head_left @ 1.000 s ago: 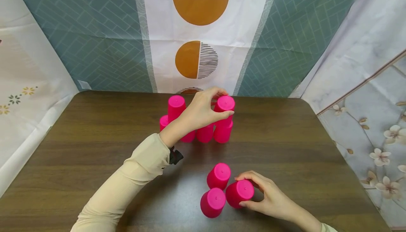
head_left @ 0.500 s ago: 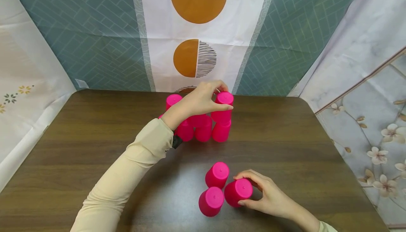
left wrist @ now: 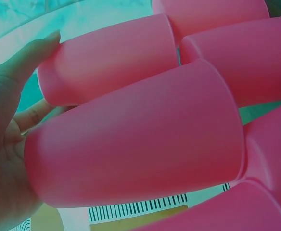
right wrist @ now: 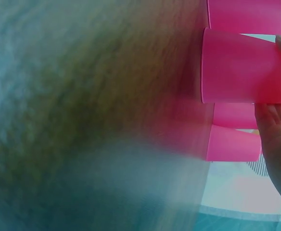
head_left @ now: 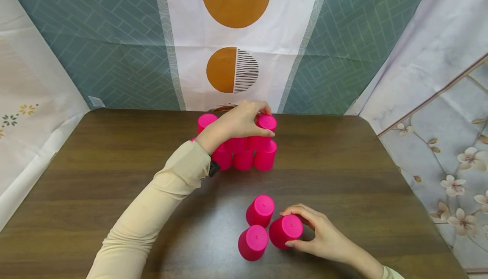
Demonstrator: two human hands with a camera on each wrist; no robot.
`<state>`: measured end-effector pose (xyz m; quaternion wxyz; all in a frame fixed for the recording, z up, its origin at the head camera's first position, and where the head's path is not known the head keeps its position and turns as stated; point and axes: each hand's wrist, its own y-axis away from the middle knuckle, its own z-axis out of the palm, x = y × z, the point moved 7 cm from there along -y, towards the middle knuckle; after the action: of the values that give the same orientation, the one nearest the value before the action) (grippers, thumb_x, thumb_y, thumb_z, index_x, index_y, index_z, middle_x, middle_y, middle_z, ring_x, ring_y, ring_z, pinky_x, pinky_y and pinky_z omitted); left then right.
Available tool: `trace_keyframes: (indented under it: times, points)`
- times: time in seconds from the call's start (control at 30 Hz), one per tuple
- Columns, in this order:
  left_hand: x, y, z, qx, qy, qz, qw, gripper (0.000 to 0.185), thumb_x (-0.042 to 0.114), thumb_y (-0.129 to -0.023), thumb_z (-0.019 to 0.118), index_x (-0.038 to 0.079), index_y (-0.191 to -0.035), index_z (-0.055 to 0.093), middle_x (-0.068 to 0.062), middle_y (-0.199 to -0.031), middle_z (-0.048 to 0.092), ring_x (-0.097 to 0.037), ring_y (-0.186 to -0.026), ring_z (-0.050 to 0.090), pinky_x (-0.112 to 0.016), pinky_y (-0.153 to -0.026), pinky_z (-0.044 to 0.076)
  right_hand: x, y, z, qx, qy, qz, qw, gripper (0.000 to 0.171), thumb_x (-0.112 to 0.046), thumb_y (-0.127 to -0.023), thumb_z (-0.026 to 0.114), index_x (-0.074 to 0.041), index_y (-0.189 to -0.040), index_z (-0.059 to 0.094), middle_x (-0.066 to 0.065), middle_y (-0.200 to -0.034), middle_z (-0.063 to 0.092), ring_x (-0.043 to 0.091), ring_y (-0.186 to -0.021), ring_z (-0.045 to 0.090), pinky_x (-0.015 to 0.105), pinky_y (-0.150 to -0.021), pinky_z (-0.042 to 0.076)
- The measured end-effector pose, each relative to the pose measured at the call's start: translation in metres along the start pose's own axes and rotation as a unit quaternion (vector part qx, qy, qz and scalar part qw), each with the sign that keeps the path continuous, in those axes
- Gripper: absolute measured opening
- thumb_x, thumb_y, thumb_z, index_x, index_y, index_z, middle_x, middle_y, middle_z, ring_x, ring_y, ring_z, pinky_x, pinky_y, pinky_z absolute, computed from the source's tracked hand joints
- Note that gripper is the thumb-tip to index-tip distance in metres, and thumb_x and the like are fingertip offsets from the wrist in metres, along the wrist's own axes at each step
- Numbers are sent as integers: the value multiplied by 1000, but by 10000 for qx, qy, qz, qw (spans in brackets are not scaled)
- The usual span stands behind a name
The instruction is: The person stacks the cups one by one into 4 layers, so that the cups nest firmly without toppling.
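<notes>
left hand (head_left: pixel 239 122): gripping upside-down pink plastic cup (head_left: pixel 264 131) on the second tier of the pink cup stack (head_left: pixel 244 158), far side of brown wooden table (head_left: pixel 95 177)
right hand (head_left: pixel 320 234): holding tilted pink plastic cup (head_left: pixel 286 230), near the stack, beside two loose pink cups (head_left: pixel 257 226)

Cups (head_left: pixel 260 210) all hot pink; worktop (head_left: pixel 343 177) dark brown wood grain, sleeve (head_left: pixel 152 211) beige. Backdrop (head_left: pixel 114 50): teal w/ herringbone lines, white centre strip (head_left: pixel 289 37) w/ orange half-circles & black stripes. Side cloths (head_left: pixel 450 152) pale w/ flower print.
</notes>
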<state>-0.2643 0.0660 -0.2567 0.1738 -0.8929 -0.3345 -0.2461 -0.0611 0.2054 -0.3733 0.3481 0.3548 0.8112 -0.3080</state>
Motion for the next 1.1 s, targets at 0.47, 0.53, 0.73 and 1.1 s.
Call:
trace_keyframes:
  times: [0.47, 0.53, 0.73, 1.1]
  points:
    - [-3, 1, -3, -102, 10, -84, 9999, 41, 31, -77, 76, 9, -107, 56, -2, -101, 61, -15, -89, 54, -24, -74, 47, -1, 0, -1, 209, 73, -347, 9992, 59, -6, -70, 81, -9, -121, 53, 8, -112, 58, 13, -103, 56, 22, -82, 51]
    - [-4, 2, -3, -113, -11, -77, 9999, 41, 31, -77, 75, 10, -107, 57, -2, -103, 61, -14, -91, 54, -24, -76, 47, 0, 0, -1, 221, 70, -367, 9991, 59, -4, -69, 81, -9, -121, 53, 8, -111, 58, 13, -103, 56, 22, -82, 51]
    - [-5, 4, -5, -141, 29, -49, 9999, 41, 31, -78, 75, 10, -108, 57, -2, -106, 62, -15, -95, 54, -25, -79, 46, 0, 0, -1, 170, 45, -259, 9995, 57, -7, -71, 80, -9, -121, 52, 7, -112, 57, 13, -103, 56, 23, -82, 51]
    - [-5, 5, -4, -211, 102, -65, 9997, 41, 31, -78, 76, 11, -109, 58, -1, -106, 62, -14, -93, 54, -24, -76, 47, 0, 0, -1, 35, -116, 73, 9999, 53, -14, -76, 77, -8, -122, 52, 6, -116, 57, 14, -105, 56, 24, -84, 51]
